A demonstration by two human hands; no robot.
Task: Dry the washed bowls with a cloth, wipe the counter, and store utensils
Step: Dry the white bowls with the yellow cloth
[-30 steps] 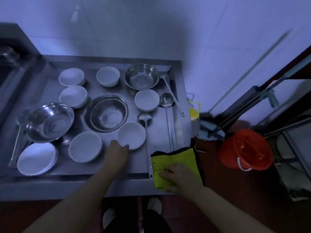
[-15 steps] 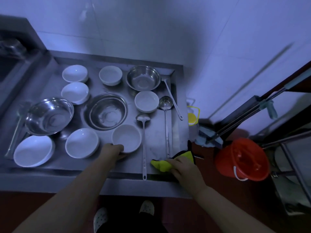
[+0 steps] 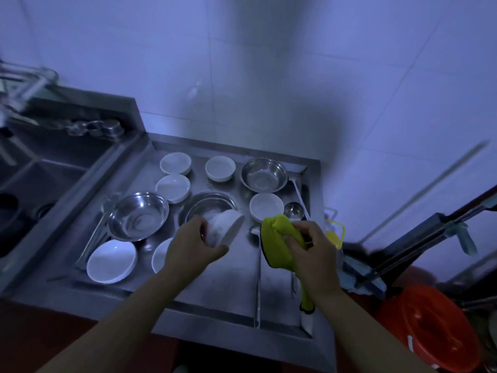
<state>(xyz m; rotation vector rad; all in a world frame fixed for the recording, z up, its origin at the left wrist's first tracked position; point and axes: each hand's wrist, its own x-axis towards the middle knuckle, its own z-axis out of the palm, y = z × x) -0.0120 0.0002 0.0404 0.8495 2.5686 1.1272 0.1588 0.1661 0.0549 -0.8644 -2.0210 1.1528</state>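
The left hand (image 3: 192, 244) now grips a lifted white bowl (image 3: 224, 229); the right hand (image 3: 313, 247) clutches the bunched yellow cloth (image 3: 278, 239), raised off the counter (image 3: 236, 286); drying begins.

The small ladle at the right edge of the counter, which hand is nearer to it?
Right. The right hand, bunching the yellow cloth, is just in front of the ladle; the left hand holds a white bowl farther left.

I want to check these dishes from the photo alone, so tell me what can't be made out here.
1. Head view: the white bowl in the left hand is motion-blurred; wet or dry is unreadable.
2. A white bowl on the counter is largely hidden behind that hand.
3. The ladle handle is covered by the yellow cloth bunched in the right hand.
4. The red bucket is cut off by the right edge.
5. The faucet is blurred and dim.
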